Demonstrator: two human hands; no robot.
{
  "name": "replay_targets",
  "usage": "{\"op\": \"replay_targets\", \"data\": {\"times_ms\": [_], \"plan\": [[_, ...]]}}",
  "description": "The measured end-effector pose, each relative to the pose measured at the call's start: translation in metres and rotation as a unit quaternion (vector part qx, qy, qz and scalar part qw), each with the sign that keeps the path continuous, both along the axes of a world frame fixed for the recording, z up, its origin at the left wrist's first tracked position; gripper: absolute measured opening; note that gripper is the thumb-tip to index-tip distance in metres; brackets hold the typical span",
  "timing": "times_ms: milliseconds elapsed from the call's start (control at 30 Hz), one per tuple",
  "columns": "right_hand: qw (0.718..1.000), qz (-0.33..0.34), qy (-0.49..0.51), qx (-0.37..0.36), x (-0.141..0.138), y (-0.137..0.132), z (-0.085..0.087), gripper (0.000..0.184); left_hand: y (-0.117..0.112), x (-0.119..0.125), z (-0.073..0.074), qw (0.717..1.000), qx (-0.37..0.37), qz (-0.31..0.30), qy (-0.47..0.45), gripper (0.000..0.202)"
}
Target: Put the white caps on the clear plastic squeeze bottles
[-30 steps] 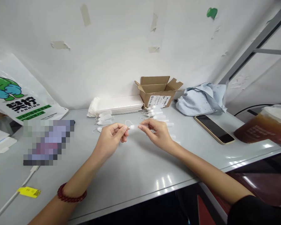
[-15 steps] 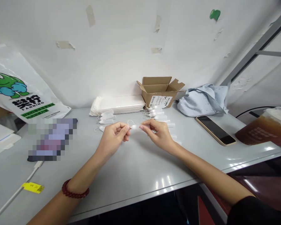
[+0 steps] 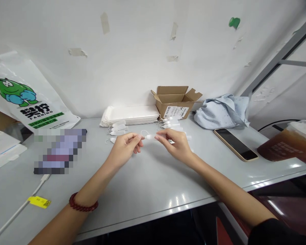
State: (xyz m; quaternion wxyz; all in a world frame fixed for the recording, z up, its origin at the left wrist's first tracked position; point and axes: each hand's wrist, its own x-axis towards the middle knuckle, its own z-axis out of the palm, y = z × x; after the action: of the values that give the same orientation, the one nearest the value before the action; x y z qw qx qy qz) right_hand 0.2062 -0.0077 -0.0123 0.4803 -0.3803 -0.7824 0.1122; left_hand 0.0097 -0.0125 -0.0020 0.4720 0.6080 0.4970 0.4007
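A small translucent plastic tube with a white cap end (image 3: pixel 149 137) is held level above the table, a thin white loop curving up from it. My left hand (image 3: pixel 127 144) pinches its left end between thumb and forefinger. My right hand (image 3: pixel 175 142) pinches the other end, and its fingers hide most of the tube's body. Similar white-tipped tubes (image 3: pixel 118 127) with thin loops lie in a row behind my left hand. Behind my right hand is another group of tubes (image 3: pixel 172 121), partly covered by the hand.
White flat packets (image 3: pixel 135 114) are stacked at the back beside an open cardboard box (image 3: pixel 174 103). Rightward are a blue cloth bag (image 3: pixel 223 112), a phone (image 3: pixel 236 144) and a drink cup (image 3: pixel 290 143). On the left are a blurred-out device (image 3: pixel 61 153), its cable (image 3: pixel 17 212) and a printed white bag (image 3: pixel 38 92).
The camera view has shifted slightly. Both hands keep their pinch on the tube, with my right hand slightly farther from my left.
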Motion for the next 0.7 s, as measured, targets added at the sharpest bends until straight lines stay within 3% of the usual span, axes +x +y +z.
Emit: {"op": "replay_targets", "data": {"times_ms": [167,700], "plan": [[1.000,-0.004,0.008,0.010,0.0024,0.0019,0.0020,0.017,0.0017,-0.0011,-0.0011,0.999,-0.019,0.023,-0.042,0.030],[0.999,0.038,-0.013,-0.019,0.0036,0.0048,-0.0012,0.016,0.0009,-0.0039,0.0039,0.999,-0.005,-0.050,0.012,0.023]]}}
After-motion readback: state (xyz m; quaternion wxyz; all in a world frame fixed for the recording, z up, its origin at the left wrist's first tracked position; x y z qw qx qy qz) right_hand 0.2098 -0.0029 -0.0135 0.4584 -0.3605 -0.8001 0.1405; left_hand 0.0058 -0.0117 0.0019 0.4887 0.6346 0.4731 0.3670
